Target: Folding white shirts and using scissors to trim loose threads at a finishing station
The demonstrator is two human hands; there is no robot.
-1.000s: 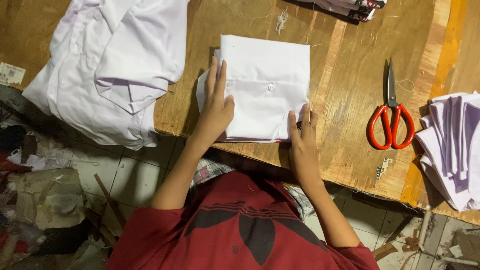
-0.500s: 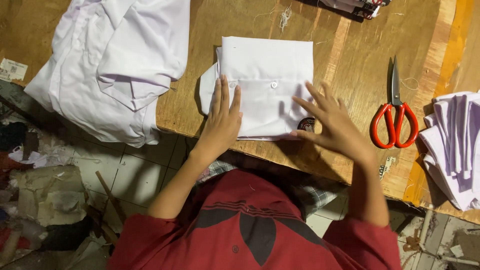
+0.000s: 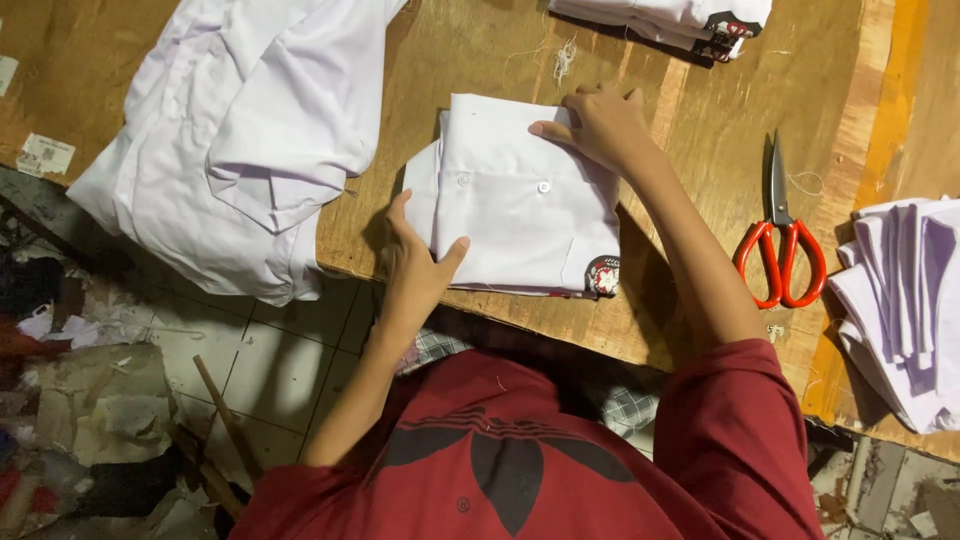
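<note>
A folded white shirt [image 3: 520,215] with buttons and a dark badge at its near right corner lies on the wooden table [image 3: 690,110], close to the near edge. My left hand [image 3: 412,262] grips the shirt's near left edge, thumb on top and fingers along the side. My right hand [image 3: 600,125] holds the far right corner, fingers curled over the fold. Both arms reach up from my red shirt at the bottom of the view.
A loose pile of white shirts [image 3: 230,130] hangs over the table's left edge. Red-handled scissors [image 3: 780,250] lie to the right, beside a stack of white cloth pieces [image 3: 910,300]. More folded shirts [image 3: 670,15] sit at the far edge. Scraps litter the tiled floor [image 3: 90,400].
My right hand has moved from the shirt's near right edge to its far right corner. My left hand slid from on top to the near left edge. The badge now shows.
</note>
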